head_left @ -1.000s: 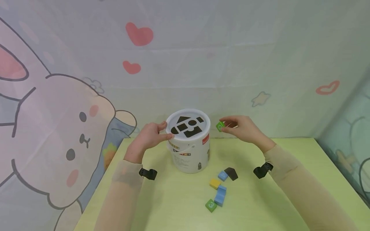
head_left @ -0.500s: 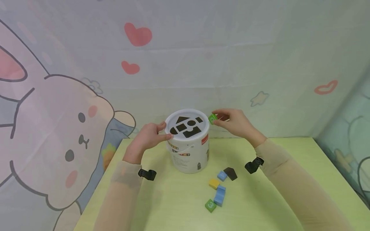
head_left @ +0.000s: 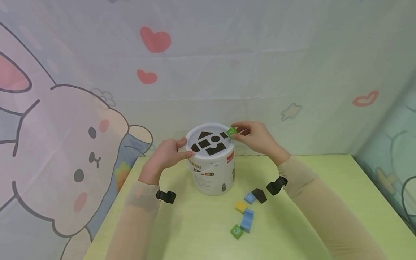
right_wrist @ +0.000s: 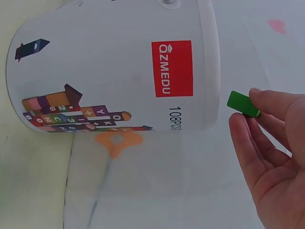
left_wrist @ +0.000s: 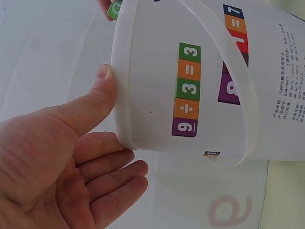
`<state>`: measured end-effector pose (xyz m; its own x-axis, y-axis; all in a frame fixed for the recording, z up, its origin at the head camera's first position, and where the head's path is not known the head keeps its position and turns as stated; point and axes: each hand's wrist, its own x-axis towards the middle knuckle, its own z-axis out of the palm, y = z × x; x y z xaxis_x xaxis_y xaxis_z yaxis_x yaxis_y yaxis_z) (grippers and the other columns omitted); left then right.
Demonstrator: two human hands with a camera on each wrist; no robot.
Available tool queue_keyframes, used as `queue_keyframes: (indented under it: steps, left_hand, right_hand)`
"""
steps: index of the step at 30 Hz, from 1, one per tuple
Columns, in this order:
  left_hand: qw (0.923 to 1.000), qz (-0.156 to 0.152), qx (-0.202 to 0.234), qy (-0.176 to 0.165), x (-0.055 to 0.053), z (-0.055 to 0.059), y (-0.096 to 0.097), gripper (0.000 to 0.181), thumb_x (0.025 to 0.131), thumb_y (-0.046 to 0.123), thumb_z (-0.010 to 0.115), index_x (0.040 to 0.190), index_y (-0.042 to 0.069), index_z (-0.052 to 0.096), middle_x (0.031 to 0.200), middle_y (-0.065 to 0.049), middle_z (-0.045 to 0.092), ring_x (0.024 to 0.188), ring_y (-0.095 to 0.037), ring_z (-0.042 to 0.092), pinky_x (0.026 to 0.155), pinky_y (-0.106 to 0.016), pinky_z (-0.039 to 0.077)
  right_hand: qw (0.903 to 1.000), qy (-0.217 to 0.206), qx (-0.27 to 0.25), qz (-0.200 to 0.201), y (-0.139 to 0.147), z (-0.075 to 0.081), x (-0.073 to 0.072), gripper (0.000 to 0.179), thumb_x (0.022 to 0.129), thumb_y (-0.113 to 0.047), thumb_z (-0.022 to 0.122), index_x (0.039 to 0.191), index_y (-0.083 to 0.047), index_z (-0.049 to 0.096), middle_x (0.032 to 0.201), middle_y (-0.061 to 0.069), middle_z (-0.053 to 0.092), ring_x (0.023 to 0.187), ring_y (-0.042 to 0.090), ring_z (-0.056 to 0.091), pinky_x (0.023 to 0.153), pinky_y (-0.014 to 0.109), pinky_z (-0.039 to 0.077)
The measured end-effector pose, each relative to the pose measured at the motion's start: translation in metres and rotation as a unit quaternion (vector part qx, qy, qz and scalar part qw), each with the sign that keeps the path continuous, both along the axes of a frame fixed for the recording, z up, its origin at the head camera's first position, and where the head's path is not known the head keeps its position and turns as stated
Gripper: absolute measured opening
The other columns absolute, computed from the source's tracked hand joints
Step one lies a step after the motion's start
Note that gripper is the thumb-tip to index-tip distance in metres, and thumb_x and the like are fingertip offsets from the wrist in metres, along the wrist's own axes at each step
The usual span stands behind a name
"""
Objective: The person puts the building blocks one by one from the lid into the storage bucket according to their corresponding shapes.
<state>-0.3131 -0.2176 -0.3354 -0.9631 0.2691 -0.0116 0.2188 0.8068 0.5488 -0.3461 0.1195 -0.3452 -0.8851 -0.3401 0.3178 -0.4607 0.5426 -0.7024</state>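
Right grip pinches a small green block between thumb and fingertips; block bears a white character, too small to read for sure. Block sits over the far right edge of the lid, near its small rectangular cut-out; right wrist view shows it apart from the lid. Left grip holds the opposite side of the white bucket at the lid rim, thumb and index finger bracketing it, remaining fingers loosely bent beneath. Bucket stands upright on the yellow-green counter, toward the back. Lid is on, with dark cut-outs: triangle, square, circle, arch shape among them. White handle hangs down the bucket's side, over printed number tiles; red QZMEDU label on the other side. Loose pieces lie near the bucket, front right: dark brown block next to a small blue block, then yellow block, blue curved block, and nearest the person a green "3" block. Cartoon rabbit backdrop behind, black wrist straps on both sleeves.
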Motion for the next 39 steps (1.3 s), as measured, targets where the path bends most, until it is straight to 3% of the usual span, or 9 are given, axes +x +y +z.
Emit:
queue_keyframes:
  steps: [2,4,12,19,22,26,29,32,39]
  left_hand:
    - [1.0,0.0,0.001,0.0,0.0,0.0,0.0,0.079,0.101,0.042,0.077,0.162,0.008,0.041,0.166,-0.009,0.039,0.15,-0.033,0.044,0.091,-0.045,0.045]
    - [1.0,0.001,0.002,-0.001,0.0,0.0,0.0,0.079,0.101,0.042,0.077,0.162,0.008,0.041,0.167,-0.008,0.038,0.154,-0.034,0.039,0.093,-0.046,0.044]
    - [1.0,0.004,0.005,-0.004,-0.002,-0.001,-0.001,0.079,0.101,0.042,0.077,0.162,0.008,0.041,0.167,-0.008,0.038,0.129,-0.032,0.059,0.09,-0.045,0.045]
    - [1.0,0.005,0.0,0.001,-0.002,-0.001,-0.001,0.079,0.101,0.042,0.077,0.162,0.009,0.041,0.166,-0.01,0.039,0.106,-0.03,0.061,0.088,-0.044,0.046]
    - [1.0,0.005,-0.001,-0.001,-0.001,-0.002,-0.001,0.079,0.101,0.043,0.077,0.162,0.009,0.041,0.166,-0.01,0.039,0.103,-0.029,0.061,0.087,-0.044,0.046]
    - [1.0,0.004,0.0,-0.002,0.0,-0.002,-0.001,0.079,0.101,0.043,0.077,0.163,0.009,0.041,0.167,-0.009,0.038,0.12,-0.027,0.061,0.09,-0.044,0.045]
    - [1.0,0.006,0.002,-0.004,0.0,-0.001,-0.002,0.08,0.101,0.043,0.077,0.163,0.009,0.04,0.167,-0.009,0.038,0.115,-0.029,0.062,0.088,-0.044,0.046]
    - [1.0,0.007,0.001,-0.005,-0.001,-0.002,-0.002,0.08,0.101,0.044,0.077,0.163,0.01,0.04,0.166,-0.011,0.039,0.095,-0.027,0.058,0.081,-0.041,0.046]
    - [0.9999,0.009,0.005,-0.009,0.001,0.001,0.0,0.08,0.1,0.043,0.077,0.163,0.01,0.04,0.168,-0.011,0.037,0.067,-0.023,0.038,0.065,-0.039,0.039]
  right_hand:
    - [1.0,-0.001,-0.002,-0.001,-0.001,0.001,0.0,0.047,0.102,-0.025,0.077,0.144,-0.006,0.068,0.122,0.012,0.075,0.107,0.03,0.071,0.089,0.047,0.058]
    - [1.0,-0.002,-0.003,-0.003,-0.003,0.002,0.0,0.046,0.102,-0.025,0.077,0.143,-0.007,0.068,0.121,0.012,0.075,0.106,0.03,0.072,0.089,0.047,0.058]
    - [0.9999,-0.012,0.001,-0.011,-0.008,0.004,-0.001,0.045,0.102,-0.024,0.076,0.144,-0.008,0.068,0.122,0.013,0.074,0.107,0.03,0.071,0.091,0.047,0.057]
    - [0.9997,-0.019,0.005,-0.014,-0.017,0.006,-0.008,0.045,0.102,-0.023,0.076,0.144,-0.007,0.068,0.123,0.014,0.073,0.11,0.032,0.071,0.093,0.047,0.057]
    - [0.9996,-0.018,0.015,-0.014,-0.022,0.007,-0.011,0.044,0.102,-0.022,0.076,0.143,-0.006,0.069,0.123,0.014,0.074,0.11,0.032,0.072,0.093,0.046,0.058]
    - [0.9993,-0.016,0.032,-0.011,-0.028,0.009,-0.014,0.043,0.101,-0.018,0.076,0.141,-0.004,0.069,0.123,0.015,0.074,0.112,0.033,0.072,0.093,0.045,0.058]
    - [0.9991,-0.019,0.036,-0.01,-0.031,0.011,-0.014,0.043,0.1,-0.015,0.076,0.141,-0.003,0.069,0.123,0.016,0.073,0.112,0.033,0.071,0.093,0.045,0.058]
    - [0.9989,-0.024,0.04,-0.011,-0.032,0.012,-0.015,0.043,0.101,-0.014,0.076,0.141,-0.002,0.069,0.123,0.017,0.073,0.114,0.034,0.07,0.093,0.045,0.058]
    - [0.9982,-0.023,0.053,-0.014,-0.036,0.012,-0.018,0.042,0.1,-0.012,0.077,0.139,0.001,0.069,0.12,0.018,0.073,0.112,0.034,0.071,0.095,0.045,0.057]
